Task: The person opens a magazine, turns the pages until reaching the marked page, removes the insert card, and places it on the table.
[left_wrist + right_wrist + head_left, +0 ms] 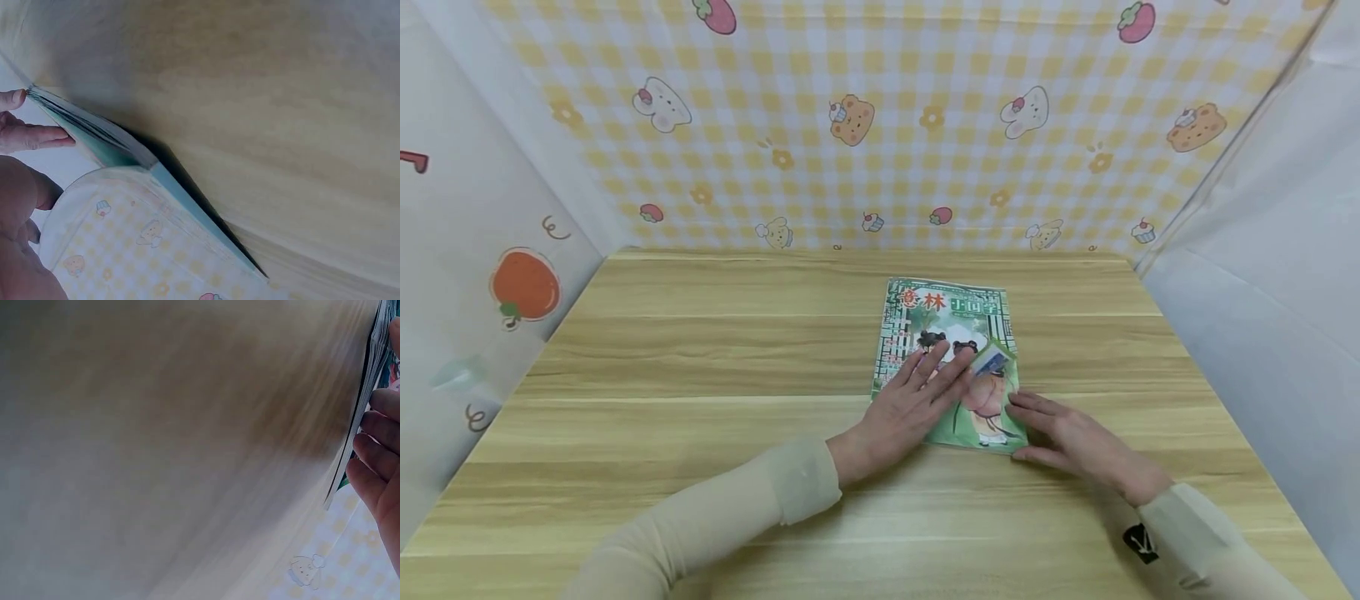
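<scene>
— Under the hands?
— A magazine (946,358), green cover with red and white characters along the far edge, flat on the wooden table (700,375), between the two hands and reaching away from them toward the back wall.

— Left hand?
— Left hand (913,408) flat on the near left part of the cover, fingers straight and spread, pressing down. Nothing gripped. From the left wrist view, only the magazine's page edges (94,134) and spine side, plus the fingertips (37,134) of the other hand at the far corner.

— Right hand?
— Right hand (1075,442) just beside the near right corner, fingers loosely extended, tips touching the page edges. Right wrist view: fingers (375,456) against the stacked edges (356,412), lightly bent. Hard to tell whether any page is pinched; looks like touching only.

— Anything odd on the cover?
— A corner of the cover (992,358) folded up just beyond the left fingertips, showing a blue and white patch.

— Around that?
— Beige sleeves (737,508) on both arms. Beyond the magazine, a yellow checked backdrop (880,125) with bears, rabbits and strawberries. Off to the left of the left hand, a white side panel with an orange fruit sticker (523,285). To the right of the right hand, a plain white panel (1262,275).
</scene>
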`<action>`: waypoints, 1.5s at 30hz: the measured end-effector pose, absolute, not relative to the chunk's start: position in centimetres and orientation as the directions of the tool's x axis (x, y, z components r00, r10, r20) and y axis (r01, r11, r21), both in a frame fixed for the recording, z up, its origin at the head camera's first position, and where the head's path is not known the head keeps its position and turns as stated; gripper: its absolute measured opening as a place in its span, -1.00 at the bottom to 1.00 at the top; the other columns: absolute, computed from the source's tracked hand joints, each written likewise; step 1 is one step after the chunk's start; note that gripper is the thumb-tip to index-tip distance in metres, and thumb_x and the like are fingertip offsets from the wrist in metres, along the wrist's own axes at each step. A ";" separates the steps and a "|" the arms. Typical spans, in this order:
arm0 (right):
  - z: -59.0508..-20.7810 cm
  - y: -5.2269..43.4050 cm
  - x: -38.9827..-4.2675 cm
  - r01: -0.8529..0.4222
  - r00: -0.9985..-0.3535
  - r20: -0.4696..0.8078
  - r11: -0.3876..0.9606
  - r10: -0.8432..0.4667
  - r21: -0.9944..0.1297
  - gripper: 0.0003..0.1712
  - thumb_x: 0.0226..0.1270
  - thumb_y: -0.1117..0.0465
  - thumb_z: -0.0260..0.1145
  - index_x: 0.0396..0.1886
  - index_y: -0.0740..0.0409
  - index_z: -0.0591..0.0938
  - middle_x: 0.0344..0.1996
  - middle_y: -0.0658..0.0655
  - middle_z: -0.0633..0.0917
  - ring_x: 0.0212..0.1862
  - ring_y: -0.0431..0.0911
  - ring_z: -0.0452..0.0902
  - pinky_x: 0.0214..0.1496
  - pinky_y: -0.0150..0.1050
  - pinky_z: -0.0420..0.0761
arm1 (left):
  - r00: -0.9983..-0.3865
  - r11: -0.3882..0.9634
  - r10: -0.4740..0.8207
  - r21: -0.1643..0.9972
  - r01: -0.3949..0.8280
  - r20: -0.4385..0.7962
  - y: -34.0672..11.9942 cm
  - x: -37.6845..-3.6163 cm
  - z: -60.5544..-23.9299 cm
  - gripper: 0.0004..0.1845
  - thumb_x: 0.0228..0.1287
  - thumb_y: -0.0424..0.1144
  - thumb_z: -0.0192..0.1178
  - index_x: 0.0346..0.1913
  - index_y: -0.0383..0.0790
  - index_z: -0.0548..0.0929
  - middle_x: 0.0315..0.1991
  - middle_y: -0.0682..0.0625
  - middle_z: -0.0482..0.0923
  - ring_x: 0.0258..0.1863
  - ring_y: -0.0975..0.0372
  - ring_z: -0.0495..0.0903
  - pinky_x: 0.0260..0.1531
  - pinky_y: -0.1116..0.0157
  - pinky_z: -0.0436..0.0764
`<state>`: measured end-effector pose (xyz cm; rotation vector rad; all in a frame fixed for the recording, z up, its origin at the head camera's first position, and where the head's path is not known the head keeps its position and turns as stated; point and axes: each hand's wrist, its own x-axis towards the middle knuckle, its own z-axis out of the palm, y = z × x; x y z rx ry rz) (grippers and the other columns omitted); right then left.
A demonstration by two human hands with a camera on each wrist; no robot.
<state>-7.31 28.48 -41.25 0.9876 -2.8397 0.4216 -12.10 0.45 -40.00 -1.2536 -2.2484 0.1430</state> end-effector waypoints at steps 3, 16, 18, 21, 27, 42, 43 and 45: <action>-41.1 28.3 -7.3 -0.605 -0.797 0.158 0.764 -0.584 -0.225 -0.34 0.11 -0.04 0.40 0.10 0.31 0.57 0.15 0.29 0.54 0.20 0.18 0.45 0.14 0.05 0.47 | -0.440 0.572 0.816 -0.403 0.715 0.376 0.3 -12.2 -39.6 -0.36 0.32 -0.57 -0.17 0.45 -0.16 0.11 0.48 -0.02 -0.02 0.47 0.03 -0.07 0.42 0.10 0.00; -41.0 28.3 -7.5 -0.620 -0.784 0.147 0.755 -0.603 -0.214 -0.39 0.11 -0.07 0.39 0.09 0.20 0.60 0.16 0.29 0.54 0.19 0.17 0.46 0.10 0.03 0.51 | -0.535 0.550 0.821 -0.531 0.645 0.200 -0.9 -13.0 -37.8 -0.42 0.34 -0.46 -0.07 0.42 -0.20 0.20 0.48 -0.02 0.03 0.47 0.07 -0.02 0.42 0.18 -0.01; -41.0 28.4 -7.6 -0.631 -0.775 0.149 0.745 -0.614 -0.215 -0.39 0.12 -0.07 0.38 0.09 0.21 0.60 0.15 0.30 0.54 0.19 0.18 0.46 0.10 0.04 0.51 | -0.556 0.556 0.813 -0.521 0.648 0.175 -1.2 -13.0 -37.7 -0.47 0.40 -0.35 -0.08 0.41 -0.20 0.22 0.46 -0.06 0.09 0.46 0.06 0.01 0.41 0.18 0.02; -40.9 28.6 -7.8 -0.635 -0.771 0.140 0.739 -0.621 -0.222 -0.40 0.12 -0.05 0.38 0.09 0.22 0.60 0.16 0.30 0.53 0.19 0.18 0.45 0.09 0.05 0.51 | -0.594 0.581 0.791 -0.480 0.657 0.144 -1.7 -13.1 -37.5 -0.44 0.43 -0.07 -0.06 0.42 -0.16 0.22 0.44 -0.13 0.12 0.45 0.04 0.03 0.41 0.15 0.01; -40.9 29.0 -7.9 -0.637 -0.769 0.136 0.735 -0.624 -0.230 -0.39 0.10 -0.04 0.40 0.10 0.21 0.60 0.17 0.29 0.53 0.20 0.18 0.45 0.06 0.04 0.53 | -0.613 0.635 0.765 -0.384 0.670 0.196 -3.0 -13.3 -37.6 -0.42 0.34 0.11 0.04 0.37 0.05 0.31 0.37 -0.24 0.20 0.41 -0.06 0.11 0.40 0.08 0.01; -40.8 29.8 -8.2 -0.659 -0.751 0.147 0.717 -0.644 -0.226 -0.40 0.05 0.01 0.44 0.08 0.18 0.62 0.16 0.26 0.54 0.18 0.15 0.47 0.01 -0.02 0.58 | -0.658 0.692 0.721 -0.176 0.700 0.217 -5.7 -13.3 -38.2 -0.44 0.32 0.10 0.07 0.29 -0.08 0.39 0.14 -0.31 0.36 0.20 -0.12 0.34 0.27 -0.03 0.23; -40.8 29.8 -8.2 -0.661 -0.749 0.146 0.715 -0.646 -0.225 -0.41 0.05 0.01 0.44 0.08 0.19 0.62 0.16 0.27 0.54 0.18 0.16 0.47 0.01 -0.02 0.57 | -0.665 0.697 0.715 -0.150 0.701 0.215 -6.0 -13.3 -38.3 -0.44 0.32 0.10 0.07 0.30 -0.06 0.40 0.15 -0.31 0.35 0.20 -0.13 0.34 0.26 -0.05 0.24; -40.8 29.9 -8.2 -0.663 -0.747 0.145 0.713 -0.649 -0.230 -0.41 0.05 0.01 0.44 0.08 0.19 0.62 0.16 0.27 0.54 0.18 0.16 0.47 0.00 -0.01 0.58 | -0.686 0.708 0.705 -0.115 0.697 0.181 -6.5 -13.2 -38.6 -0.43 0.34 0.12 0.04 0.29 -0.13 0.41 0.24 -0.29 0.30 0.28 -0.12 0.26 0.27 -0.05 0.24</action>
